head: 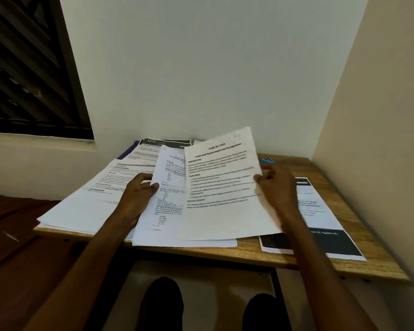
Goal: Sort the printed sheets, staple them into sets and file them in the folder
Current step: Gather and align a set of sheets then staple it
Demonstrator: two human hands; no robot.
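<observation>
The right hand (274, 185) pinches the right edge of a raised sheet (225, 187) headed "TASK ID", tilted above the table (359, 254). The left hand (139, 194) grips the left edge of a sheet of numbered questions (167, 206), thumb on top. A pile (86, 204) lies to the left, more sheets (153, 149) at the back against the wall, and a dark-banded sheet (320, 235) on the right.

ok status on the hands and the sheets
Left hand pinches the numbered-list sheet. Right hand grips the task sheet. Other printouts crowd the table.
</observation>
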